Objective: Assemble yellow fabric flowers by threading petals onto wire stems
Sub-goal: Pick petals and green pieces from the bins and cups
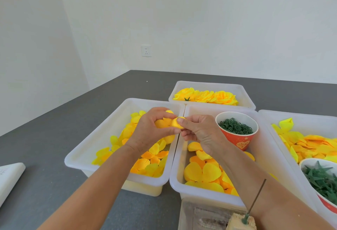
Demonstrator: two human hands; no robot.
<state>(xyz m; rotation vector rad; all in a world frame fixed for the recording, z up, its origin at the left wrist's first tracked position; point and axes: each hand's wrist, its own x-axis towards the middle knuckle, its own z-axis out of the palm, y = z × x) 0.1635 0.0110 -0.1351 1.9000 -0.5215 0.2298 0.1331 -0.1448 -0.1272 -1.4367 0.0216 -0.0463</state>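
Both hands meet above the seam between two white bins. My left hand point(151, 129) grips a bunch of yellow-orange fabric petals point(162, 123). My right hand point(198, 133) pinches one yellow petal point(177, 124) at the edge of that bunch between thumb and forefinger. A thin wire stem point(256, 197) stands upright in a tan block point(240, 222) at the bottom edge, beside my right forearm. Loose petals fill the left bin point(102, 135) and the middle bin point(191, 189).
A far bin point(244, 93) holds finished yellow flowers. A red paper cup point(237, 129) of green rings stands in the middle bin. The right bin point(299, 118) holds petals and a bowl point(313, 162) of green leaf parts. A white object point(9, 176) lies at left on the grey table.
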